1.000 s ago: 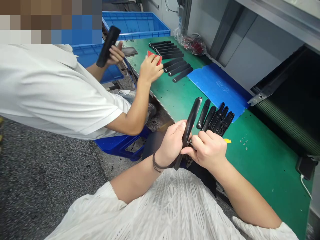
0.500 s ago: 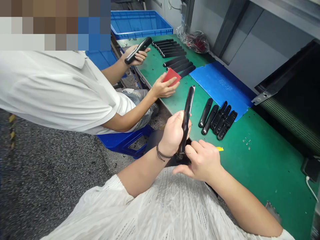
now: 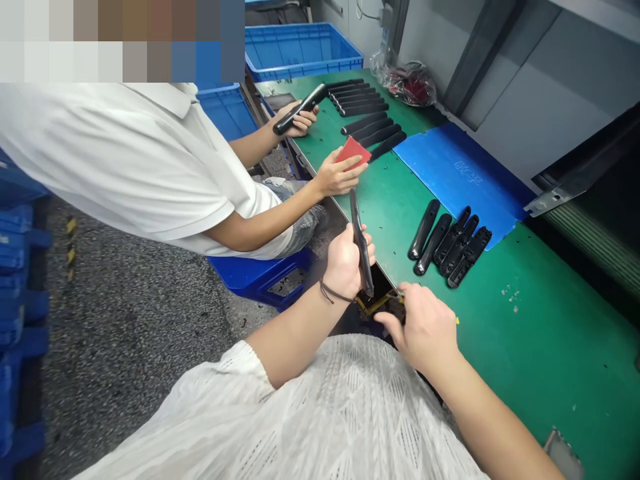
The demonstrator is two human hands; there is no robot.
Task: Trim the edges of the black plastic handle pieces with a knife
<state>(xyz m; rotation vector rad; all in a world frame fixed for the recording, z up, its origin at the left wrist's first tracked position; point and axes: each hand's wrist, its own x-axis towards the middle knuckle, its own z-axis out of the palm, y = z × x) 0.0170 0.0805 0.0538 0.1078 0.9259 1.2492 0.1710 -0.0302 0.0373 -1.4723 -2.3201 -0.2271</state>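
Left hand [image 3: 344,262] clenches a black handle [image 3: 362,250] upright; right hand [image 3: 425,327] at five o'clock curls closed, its hold hidden.

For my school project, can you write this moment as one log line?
left hand: grips black handle | right hand: at yellow-edged dark piece

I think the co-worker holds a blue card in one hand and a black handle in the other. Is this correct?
No: the card is red, not blue, as the head view shows. The co-worker's other hand does hold the black handle.
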